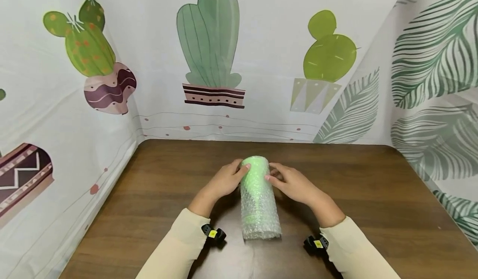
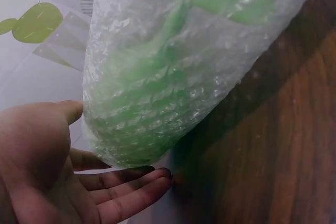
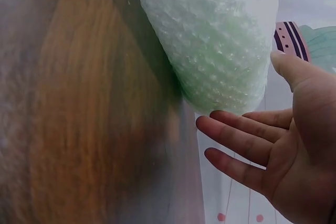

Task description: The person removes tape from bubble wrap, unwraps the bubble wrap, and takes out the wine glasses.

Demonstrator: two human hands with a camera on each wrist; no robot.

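A bubble-wrapped green item [image 1: 258, 196], long and rounded like a cylinder, lies on the wooden table with its greener end away from me. Clear wrap blurs the shape inside. My left hand [image 1: 225, 179] is beside the far end, thumb at the wrap. In the left wrist view, the fingers [image 2: 126, 195] reach out fairly straight near the wrapped end [image 2: 136, 145]. On the other side, my right hand [image 1: 295, 183] has its thumb at the wrap's edge. The right wrist view shows loosely extended fingers [image 3: 241, 137] right at the end of the bundle [image 3: 226, 77].
The brown wooden table [image 1: 354, 179] has rounded far corners. Behind it and to the left hangs a white cloth [image 1: 269, 55] printed with cacti, with leaf prints at the right. A small black camera [image 1: 214, 234] sits on my left wrist, another camera [image 1: 316, 244] on my right.
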